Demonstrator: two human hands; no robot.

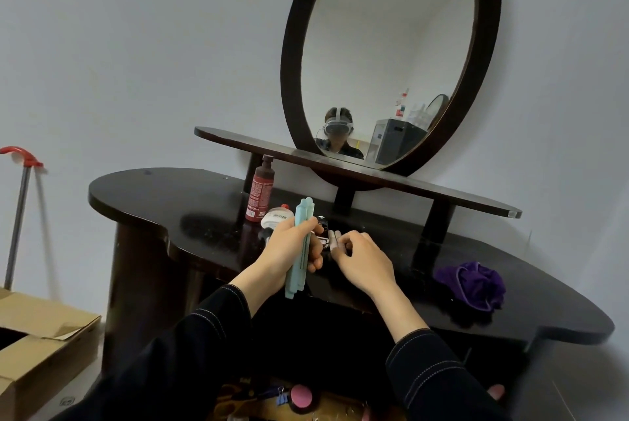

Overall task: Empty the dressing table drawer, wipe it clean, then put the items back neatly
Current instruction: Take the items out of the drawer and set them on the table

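My left hand (pixel 289 250) grips a bundle of pale teal pens (pixel 301 236), held upright over the dark dressing table top (pixel 163 202). My right hand (pixel 360 259) pinches small pale sticks (pixel 335 240) lying on the table just right of the pens. A small dark object with a shiny edge (pixel 323 233) sits between the two hands, partly hidden. At the bottom edge the open drawer (pixel 326 403) shows a pink round case (pixel 301 396), a blue binder clip (pixel 281 399) and other items, largely hidden by my sleeves.
A dark red bottle (pixel 260 189) and a white jar with a red tip (pixel 277 216) stand behind my left hand. A purple cloth (pixel 473 284) lies on the table at right. An oval mirror (pixel 388 56) rises behind. A cardboard box (pixel 37 345) sits on the floor at left.
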